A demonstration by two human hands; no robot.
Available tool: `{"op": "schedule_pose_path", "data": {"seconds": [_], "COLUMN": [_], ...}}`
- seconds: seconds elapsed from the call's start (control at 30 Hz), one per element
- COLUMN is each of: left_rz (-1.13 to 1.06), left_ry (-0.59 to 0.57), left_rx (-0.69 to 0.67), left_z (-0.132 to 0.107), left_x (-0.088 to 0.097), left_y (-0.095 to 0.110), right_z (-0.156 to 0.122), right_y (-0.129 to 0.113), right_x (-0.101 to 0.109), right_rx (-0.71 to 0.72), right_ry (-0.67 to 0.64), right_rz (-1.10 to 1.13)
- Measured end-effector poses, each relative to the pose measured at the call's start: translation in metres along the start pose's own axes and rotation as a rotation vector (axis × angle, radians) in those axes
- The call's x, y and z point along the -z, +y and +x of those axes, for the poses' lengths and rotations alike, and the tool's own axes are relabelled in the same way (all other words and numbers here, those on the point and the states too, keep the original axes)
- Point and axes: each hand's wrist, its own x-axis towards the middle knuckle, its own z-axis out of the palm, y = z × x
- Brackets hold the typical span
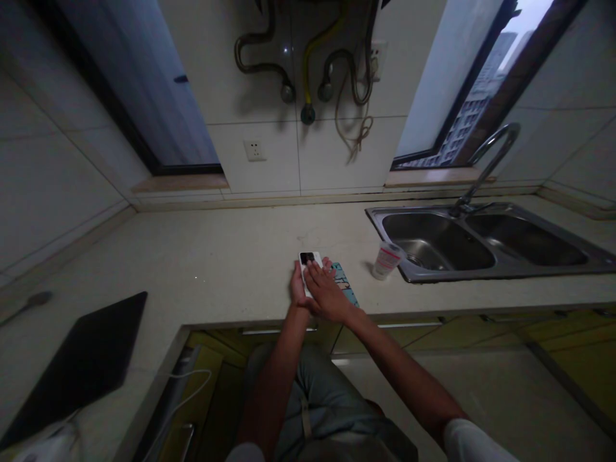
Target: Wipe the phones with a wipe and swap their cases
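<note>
A white smartphone [317, 257] with a dark camera block lies back side up in my left hand [297, 285], whose palm and fingers come round it from below and the left. My right hand [328, 292] rests over the phone's back with its fingers stretched out flat, covering much of it. Just right of the hands, a teal patterned phone case or booklet [343, 282] lies on the counter, partly hidden by my right hand; its exact kind is unclear. A clear plastic cup [386, 260] with reddish print stands further right, by the sink.
A double steel sink [409, 280] with a tall faucet [495, 144] is set in the pale counter [231, 263] at right. At left lies a flat black panel [81, 359], with a white cable [197, 385] near it. Pipes [308, 70] hang on the tiled wall ahead.
</note>
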Motion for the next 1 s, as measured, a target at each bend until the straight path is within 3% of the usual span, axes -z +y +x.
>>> {"op": "schedule_pose_path", "data": {"seconds": [0.17, 0.37, 0.5, 0.63, 0.8, 0.9, 1.0], "left_rz": [-0.025, -0.008, 0.064, 0.068, 0.099, 0.119, 0.080], "left_ry": [0.015, -0.047, -0.116, -0.119, -0.063, -0.028, 0.007], "left_rx": [-0.054, -0.044, 0.067, 0.099, 0.180, 0.200, 0.095], "left_z": [0.000, -0.003, -0.009, -0.013, -0.011, -0.005, 0.005], "left_x": [0.005, 0.000, -0.005, -0.010, -0.012, -0.008, -0.001], "left_y": [0.004, 0.002, 0.002, 0.000, -0.002, -0.003, -0.003], "right_z": [-0.042, -0.065, -0.053, -0.023, 0.014, 0.026, 0.028], "right_y": [-0.013, 0.011, 0.033, 0.058, 0.071, 0.055, 0.030], "right_x": [0.001, 0.010, 0.032, 0.059, 0.063, 0.043, 0.018], "right_rx": [0.029, 0.061, -0.223, -0.499, -0.600, -0.512, -0.361], "right_ry": [0.090, 0.176, 0.393, 0.628, 0.658, 0.547, 0.408], "right_rz": [0.104, 0.260, 0.341, 0.336, 0.258, 0.227, 0.212]}}
